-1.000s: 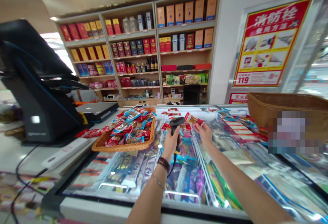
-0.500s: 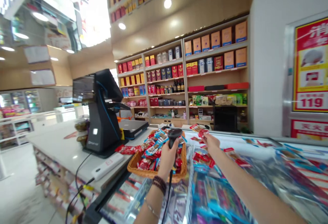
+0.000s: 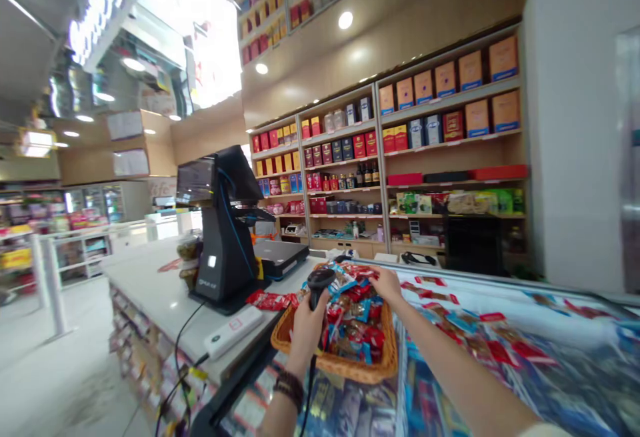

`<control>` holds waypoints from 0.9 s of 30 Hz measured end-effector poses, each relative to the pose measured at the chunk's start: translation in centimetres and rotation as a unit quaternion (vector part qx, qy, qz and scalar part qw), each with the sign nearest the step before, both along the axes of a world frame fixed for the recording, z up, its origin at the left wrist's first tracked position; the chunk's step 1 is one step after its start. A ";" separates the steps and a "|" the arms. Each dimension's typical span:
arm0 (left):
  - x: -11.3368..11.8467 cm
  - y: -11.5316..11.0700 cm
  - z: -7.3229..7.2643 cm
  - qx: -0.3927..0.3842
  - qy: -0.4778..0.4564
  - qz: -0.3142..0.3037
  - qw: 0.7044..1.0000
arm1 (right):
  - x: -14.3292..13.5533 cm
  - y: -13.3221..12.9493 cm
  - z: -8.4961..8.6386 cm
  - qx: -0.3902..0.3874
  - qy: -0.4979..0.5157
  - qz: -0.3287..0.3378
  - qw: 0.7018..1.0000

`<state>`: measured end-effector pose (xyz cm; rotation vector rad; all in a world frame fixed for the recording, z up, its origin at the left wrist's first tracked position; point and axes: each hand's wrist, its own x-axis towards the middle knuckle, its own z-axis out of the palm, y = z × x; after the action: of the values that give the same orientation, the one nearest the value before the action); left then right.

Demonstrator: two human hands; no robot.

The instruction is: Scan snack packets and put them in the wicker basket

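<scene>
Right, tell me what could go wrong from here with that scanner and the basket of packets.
The cable hangs from the scanner in the left hand, close to the basket, so it might snag on the rim.
The heaped packets could tumble out, with the right hand at the pile.
Loose packets lie right of the basket; a sweep of the right hand could scatter them.

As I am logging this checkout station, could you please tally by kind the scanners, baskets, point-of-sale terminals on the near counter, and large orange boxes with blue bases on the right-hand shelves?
Handheld barcode scanner: 1
Wicker basket: 1
Point-of-sale terminal: 1
Orange boxes with blue bases: 8
Total: 11
</scene>
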<state>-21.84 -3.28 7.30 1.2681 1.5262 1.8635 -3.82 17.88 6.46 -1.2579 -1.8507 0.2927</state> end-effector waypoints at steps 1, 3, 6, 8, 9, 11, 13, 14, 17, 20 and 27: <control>0.3 -0.2 0.0 -0.007 0.002 0.002 1.000 | 0.6 -0.3 -0.1 0.006 -0.040 0.004 0.999; 1.3 -0.6 0.1 -0.027 0.005 -0.005 1.000 | 2.5 -0.8 -0.4 0.004 -0.088 0.009 0.996; 3.7 -1.0 0.7 -0.032 -0.002 -0.042 0.999 | 6.8 -1.4 -1.2 0.021 -0.103 -0.006 0.994; 5.6 -1.0 1.0 -0.024 -0.010 -0.070 0.997 | 10.6 -1.8 -1.8 0.038 -0.097 -0.033 0.994; 6.6 -0.9 1.2 -0.019 -0.015 -0.085 0.996 | 12.7 -2.0 -2.1 0.043 -0.093 -0.050 0.993; 8.9 -0.6 1.5 -0.008 -0.027 -0.115 0.993 | 17.1 -2.7 -2.7 0.048 -0.080 -0.091 0.991; 11.2 -0.3 1.6 -0.006 -0.040 -0.146 0.988 | 21.7 -3.6 -3.3 0.043 -0.060 -0.137 0.988; 12.4 -0.1 1.6 -0.010 -0.045 -0.164 0.985 | 23.9 -4.2 -3.7 0.038 -0.047 -0.161 0.985; 15.7 0.3 1.4 -0.009 -0.051 -0.210 0.976 | 29.6 -6.3 -4.9 0.007 -0.005 -0.225 0.974; 18.6 0.6 0.7 -0.016 -0.047 -0.239 0.970 | 33.2 -8.5 -6.2 -0.053 0.006 -0.282 0.958; 23.1 1.6 -3.0 -0.074 -0.052 -0.244 0.965 | 32.2 -10.7 -7.9 -0.126 -0.064 -0.311 0.940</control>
<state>1.27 -1.70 4.27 1.3079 1.1408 1.4465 28.34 7.15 -1.46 -2.0041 -1.4473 0.0995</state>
